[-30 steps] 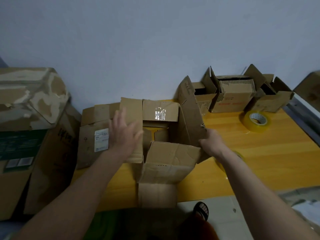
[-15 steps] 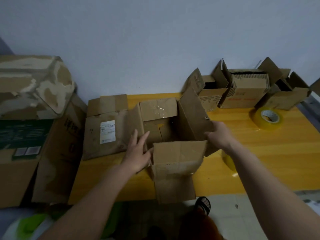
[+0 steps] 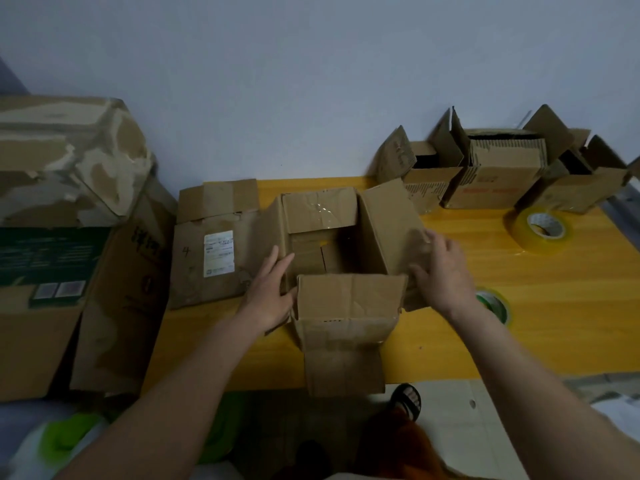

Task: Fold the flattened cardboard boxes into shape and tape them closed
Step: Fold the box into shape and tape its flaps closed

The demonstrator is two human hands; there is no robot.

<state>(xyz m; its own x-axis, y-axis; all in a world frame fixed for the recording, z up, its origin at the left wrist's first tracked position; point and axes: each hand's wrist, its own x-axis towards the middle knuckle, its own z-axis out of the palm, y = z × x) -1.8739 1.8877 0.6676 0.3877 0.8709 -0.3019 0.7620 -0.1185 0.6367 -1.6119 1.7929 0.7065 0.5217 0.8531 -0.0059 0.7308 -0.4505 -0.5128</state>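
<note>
My left hand (image 3: 268, 299) has slid down off the left flap to the near-left corner of the box (image 3: 341, 268), which now stands squared at the worktop's (image 3: 554, 306) 6 o'clock edge. Right hand (image 3: 441, 271) presses the right flap, both grips open-fingered. Flaps next.

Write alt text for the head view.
A person's left hand and right hand press the sides of an open cardboard box on a yellow table. Tape roll and three small open boxes sit right.
</note>
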